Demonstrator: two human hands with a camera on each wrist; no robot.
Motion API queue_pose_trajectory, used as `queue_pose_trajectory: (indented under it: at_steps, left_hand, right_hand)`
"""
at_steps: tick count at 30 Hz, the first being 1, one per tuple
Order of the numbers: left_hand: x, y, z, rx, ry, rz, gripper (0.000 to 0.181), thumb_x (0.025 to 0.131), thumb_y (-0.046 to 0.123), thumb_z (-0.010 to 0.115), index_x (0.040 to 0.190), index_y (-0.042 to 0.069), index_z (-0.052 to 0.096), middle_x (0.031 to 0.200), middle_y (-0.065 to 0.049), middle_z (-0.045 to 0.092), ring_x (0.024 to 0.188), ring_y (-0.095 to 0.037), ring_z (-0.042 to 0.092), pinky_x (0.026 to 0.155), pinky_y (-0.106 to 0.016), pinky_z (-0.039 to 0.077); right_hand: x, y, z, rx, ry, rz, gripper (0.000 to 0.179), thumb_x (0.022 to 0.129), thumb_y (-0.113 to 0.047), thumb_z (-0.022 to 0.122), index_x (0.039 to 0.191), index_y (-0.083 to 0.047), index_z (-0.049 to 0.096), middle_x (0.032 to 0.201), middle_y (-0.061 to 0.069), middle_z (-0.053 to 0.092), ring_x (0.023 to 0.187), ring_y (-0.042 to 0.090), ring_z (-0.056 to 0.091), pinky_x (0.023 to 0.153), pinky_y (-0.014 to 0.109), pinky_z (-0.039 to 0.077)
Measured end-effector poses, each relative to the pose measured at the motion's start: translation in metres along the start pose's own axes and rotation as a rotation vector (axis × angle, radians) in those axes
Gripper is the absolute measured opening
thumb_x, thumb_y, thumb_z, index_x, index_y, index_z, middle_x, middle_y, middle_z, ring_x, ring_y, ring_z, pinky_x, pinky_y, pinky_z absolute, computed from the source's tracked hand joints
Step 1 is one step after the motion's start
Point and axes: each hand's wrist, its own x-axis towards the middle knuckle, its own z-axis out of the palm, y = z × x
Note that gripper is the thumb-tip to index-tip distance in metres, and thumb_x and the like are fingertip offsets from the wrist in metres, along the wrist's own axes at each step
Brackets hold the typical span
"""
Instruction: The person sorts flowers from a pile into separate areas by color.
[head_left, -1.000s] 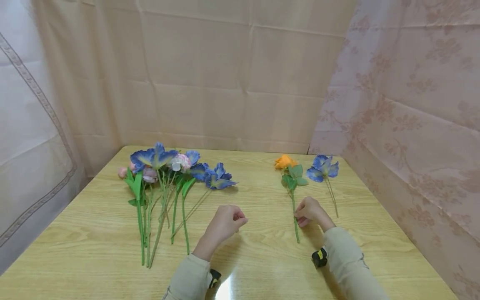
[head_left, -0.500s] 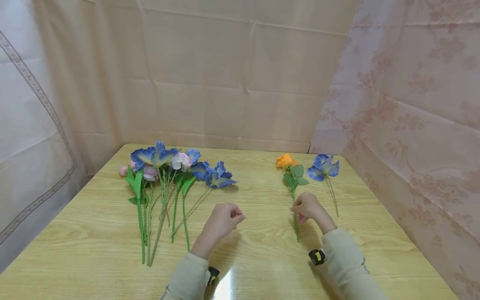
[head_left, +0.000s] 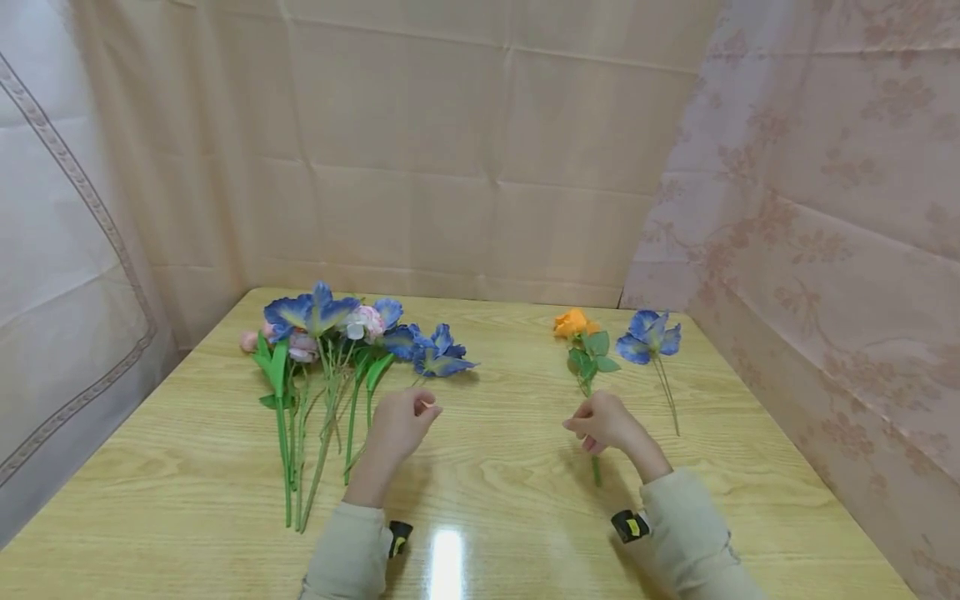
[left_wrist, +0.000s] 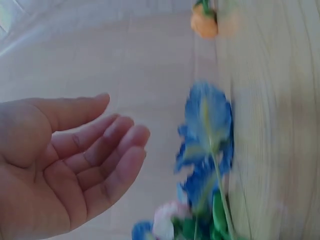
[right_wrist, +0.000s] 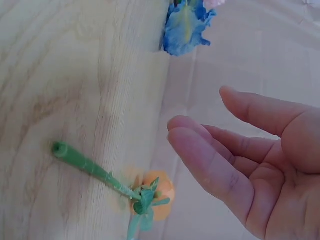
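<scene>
As it stands, your orange rose (head_left: pixel 576 323) and lone blue flower (head_left: pixel 651 337) look placed at right.
Your right hand (head_left: pixel 606 422) hovers over the rose's stem (head_left: pixel 597 473), grip loose and empty; your left hand (head_left: pixel 399 425), fingers relaxed, holds nothing near the flower cluster (head_left: pixel 322 312) on the surface (head_left: pixel 510 500). That cluster, I'd judge, is what's left.

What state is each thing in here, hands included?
Left hand: empty, fingers loosely curled.
Right hand: empty, thumb apart from fingers.
Orange rose: lying down, unheld.
Lone blue flower: lying down, petals spread.
Flower pile: lying down, overlapping.
Table: partly covered by flowers.
Beige curtain: hanging, creased.
</scene>
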Motion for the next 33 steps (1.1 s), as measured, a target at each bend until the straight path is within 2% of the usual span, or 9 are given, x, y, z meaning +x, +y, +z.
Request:
queue_pose_trajectory:
  at_steps: [5,10,13,16,20,23,25,27,33]
  left_hand:
    - [0.000,-0.017,-0.021,0.084,0.115,-0.066,0.018,0.080,0.008,0.065,0.091,-0.006,0.063,0.073,-0.011,0.062,0.064,-0.023,0.058,0.057,-0.036,0.047]
    - [-0.002,-0.035,-0.045,0.175,0.157,-0.176,0.024,0.083,0.009,0.061,0.099,-0.009,0.060,0.087,-0.021,0.060,0.078,-0.034,0.057,0.065,-0.043,0.046]
    - [-0.006,-0.047,-0.058,0.185,0.196,-0.231,0.026,0.084,0.008,0.060,0.101,-0.011,0.058,0.094,-0.028,0.057,0.087,-0.041,0.053,0.072,-0.048,0.043]
    - [-0.011,-0.057,-0.070,0.193,0.215,-0.315,0.030,0.083,0.007,0.059,0.106,-0.012,0.056,0.101,-0.033,0.054,0.093,-0.047,0.049,0.076,-0.052,0.041]
    - [-0.017,-0.071,-0.082,0.201,0.167,-0.441,0.031,0.083,0.007,0.057,0.107,-0.012,0.055,0.101,-0.034,0.052,0.091,-0.047,0.050,0.071,-0.052,0.043]
    - [-0.021,-0.080,-0.086,0.190,0.111,-0.495,0.019,0.081,0.007,0.056,0.088,-0.011,0.058,0.087,-0.031,0.055,0.078,-0.042,0.054,0.059,-0.048,0.045]
    - [-0.023,-0.085,-0.086,0.183,0.081,-0.519,0.016,0.081,0.006,0.056,0.078,-0.010,0.055,0.080,-0.029,0.055,0.071,-0.039,0.055,0.053,-0.046,0.044]
    - [-0.024,-0.089,-0.086,0.179,0.050,-0.539,0.016,0.081,0.007,0.055,0.074,-0.008,0.054,0.076,-0.027,0.054,0.068,-0.036,0.054,0.051,-0.044,0.043]
    - [-0.025,-0.097,-0.083,0.176,0.035,-0.570,0.020,0.080,0.006,0.054,0.083,-0.014,0.053,0.081,-0.032,0.054,0.072,-0.042,0.055,0.054,-0.047,0.044]
  right_hand:
    - [-0.004,-0.004,0.003,-0.004,-0.001,-0.025,0.022,0.087,-0.012,0.058,0.085,0.010,0.063,0.069,0.014,0.059,0.050,0.020,0.058,0.048,0.030,0.050]
    - [-0.005,-0.004,0.004,0.005,-0.007,-0.048,0.023,0.087,-0.012,0.058,0.081,0.009,0.064,0.066,0.014,0.059,0.049,0.020,0.058,0.047,0.030,0.050]
    - [-0.006,-0.004,0.004,0.006,-0.012,-0.052,0.022,0.087,-0.011,0.058,0.081,0.009,0.064,0.066,0.014,0.058,0.049,0.021,0.058,0.047,0.030,0.050]
    - [-0.007,-0.005,0.004,0.005,-0.012,-0.045,0.022,0.087,-0.012,0.058,0.082,0.009,0.064,0.067,0.014,0.059,0.049,0.020,0.058,0.047,0.030,0.050]
    - [-0.006,-0.004,0.005,0.006,-0.012,-0.053,0.021,0.086,-0.011,0.058,0.080,0.009,0.064,0.066,0.015,0.058,0.049,0.021,0.058,0.046,0.030,0.050]
    - [-0.006,-0.003,0.006,0.012,-0.013,-0.061,0.021,0.086,-0.011,0.059,0.080,0.009,0.064,0.066,0.014,0.058,0.050,0.022,0.058,0.046,0.030,0.050]
    - [-0.006,-0.002,0.007,0.020,-0.010,-0.054,0.020,0.085,-0.010,0.060,0.081,0.009,0.064,0.066,0.014,0.058,0.050,0.023,0.059,0.046,0.030,0.050]
    - [-0.006,-0.001,0.008,0.019,-0.011,-0.051,0.020,0.085,-0.011,0.061,0.082,0.009,0.064,0.066,0.013,0.059,0.050,0.023,0.059,0.046,0.030,0.050]
    - [-0.007,0.001,0.010,0.023,-0.012,-0.024,0.019,0.084,-0.011,0.061,0.083,0.008,0.064,0.066,0.012,0.058,0.051,0.022,0.059,0.046,0.030,0.050]
